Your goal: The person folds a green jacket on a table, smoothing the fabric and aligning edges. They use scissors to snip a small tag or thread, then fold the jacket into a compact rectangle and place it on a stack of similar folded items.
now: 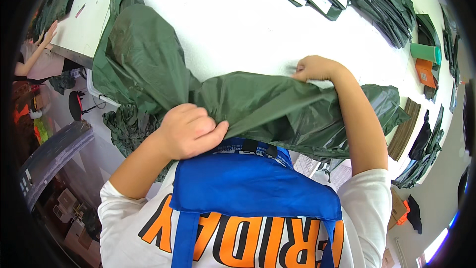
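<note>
Dark green, thin, glossy and creased, the cloth (pixel 253 97) bunches along the table's (pixel 238 34) near edge, spilling over it. The left hand (pixel 191 131) clenches a fold; the right hand (pixel 318 68) curls at its far border, grip unclear.

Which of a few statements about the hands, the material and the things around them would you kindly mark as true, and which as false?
1. The left hand grips dark green material. True.
2. The person's hands are gloved. False: both are bare.
3. The right hand is at the far edge of the material. True.
4. The person's apron is red. False: it is a blue apron.
5. A green cylinder is at the picture's left side. False: the green cylinder is at the right.
6. A co-worker's hand shows at the far left. True.
</note>
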A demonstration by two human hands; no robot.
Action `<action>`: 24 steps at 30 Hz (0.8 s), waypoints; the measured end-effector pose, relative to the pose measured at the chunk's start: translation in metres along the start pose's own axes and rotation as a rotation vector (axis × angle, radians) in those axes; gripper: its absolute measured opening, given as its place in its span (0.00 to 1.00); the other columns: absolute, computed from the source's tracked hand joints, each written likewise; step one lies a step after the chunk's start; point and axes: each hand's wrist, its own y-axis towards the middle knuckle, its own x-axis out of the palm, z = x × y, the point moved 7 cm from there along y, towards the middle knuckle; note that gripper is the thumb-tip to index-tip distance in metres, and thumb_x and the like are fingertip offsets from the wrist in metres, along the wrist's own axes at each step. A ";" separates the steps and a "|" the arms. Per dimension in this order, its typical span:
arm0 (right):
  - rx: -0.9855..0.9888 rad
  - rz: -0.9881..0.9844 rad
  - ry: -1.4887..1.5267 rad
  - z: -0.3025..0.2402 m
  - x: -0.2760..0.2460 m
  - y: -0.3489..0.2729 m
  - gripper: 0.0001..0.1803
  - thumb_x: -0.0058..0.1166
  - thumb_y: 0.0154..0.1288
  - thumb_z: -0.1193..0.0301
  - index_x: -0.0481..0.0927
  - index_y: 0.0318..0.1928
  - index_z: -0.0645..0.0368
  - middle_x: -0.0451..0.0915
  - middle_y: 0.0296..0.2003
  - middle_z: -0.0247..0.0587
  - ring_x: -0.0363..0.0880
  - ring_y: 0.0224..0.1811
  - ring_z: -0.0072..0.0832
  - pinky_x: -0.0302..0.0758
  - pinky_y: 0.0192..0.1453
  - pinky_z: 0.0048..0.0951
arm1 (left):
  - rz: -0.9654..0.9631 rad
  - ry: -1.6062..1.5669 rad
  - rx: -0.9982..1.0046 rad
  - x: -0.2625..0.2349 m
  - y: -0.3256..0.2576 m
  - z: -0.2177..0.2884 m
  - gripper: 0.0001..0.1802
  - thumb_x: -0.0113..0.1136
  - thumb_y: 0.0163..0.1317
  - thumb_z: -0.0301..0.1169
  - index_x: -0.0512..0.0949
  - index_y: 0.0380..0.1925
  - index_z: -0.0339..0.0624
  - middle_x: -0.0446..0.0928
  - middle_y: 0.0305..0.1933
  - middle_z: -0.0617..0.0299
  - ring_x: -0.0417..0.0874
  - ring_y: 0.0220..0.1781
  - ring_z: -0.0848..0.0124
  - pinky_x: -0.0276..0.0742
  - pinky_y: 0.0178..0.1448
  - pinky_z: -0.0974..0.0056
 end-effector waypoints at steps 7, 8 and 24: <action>-0.048 0.178 0.063 0.005 0.045 -0.085 0.18 0.62 0.54 0.62 0.77 0.33 0.66 0.77 0.28 0.49 0.71 0.28 0.41 0.71 0.38 0.35 | -0.193 -0.388 -0.107 -0.031 -0.017 0.013 0.08 0.64 0.45 0.26 0.82 0.29 0.44 0.62 0.22 0.67 0.70 0.20 0.72 0.61 0.19 0.67; -0.059 0.379 0.151 0.006 0.032 -0.107 0.15 0.62 0.55 0.65 0.76 0.33 0.66 0.77 0.27 0.48 0.70 0.26 0.37 0.70 0.37 0.33 | -0.200 -0.388 -0.103 -0.035 -0.015 0.013 0.08 0.64 0.45 0.26 0.82 0.29 0.44 0.62 0.22 0.67 0.69 0.20 0.72 0.61 0.19 0.67; 0.058 1.677 0.421 0.078 -0.062 -0.234 0.14 0.52 0.66 0.65 0.81 0.47 0.61 0.83 0.39 0.42 0.79 0.44 0.26 0.71 0.53 0.26 | -0.203 0.548 -0.389 0.026 0.066 -0.187 0.14 0.53 0.57 0.26 0.81 0.42 0.52 0.74 0.37 0.62 0.76 0.45 0.62 0.71 0.48 0.57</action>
